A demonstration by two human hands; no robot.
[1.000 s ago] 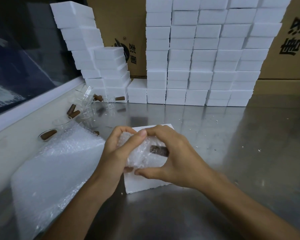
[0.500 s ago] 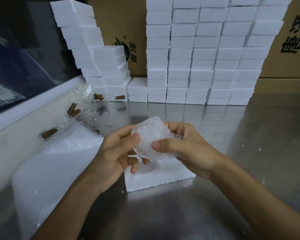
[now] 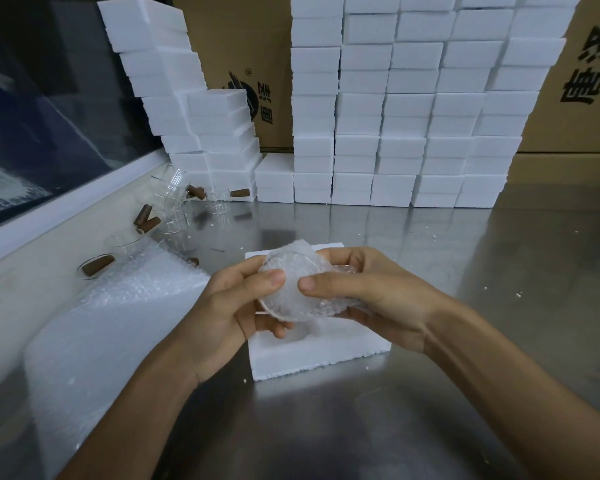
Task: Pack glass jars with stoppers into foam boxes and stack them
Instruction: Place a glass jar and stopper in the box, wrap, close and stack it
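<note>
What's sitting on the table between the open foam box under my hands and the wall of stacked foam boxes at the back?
Head view: bare steel table between the open foam box and the stacked foam boxes.

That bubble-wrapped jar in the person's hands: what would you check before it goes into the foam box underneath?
1. Grip: the left hand and right hand both clasp the bubble-wrapped jar. Ok.
2. Wrap coverage: the side facing the camera is covered; the far side is hidden. Cannot tell.
3. Stopper fitted: hidden by the wrap. Cannot tell.
4. Open foam box in place: it sits on the steel table directly beneath the hands. Ok.
5. Box cavity free: a recess shows below the jar, mostly hidden by the hands. Cannot tell.
6. Lid within reach: no separate lid can be picked out. Cannot tell.
</note>
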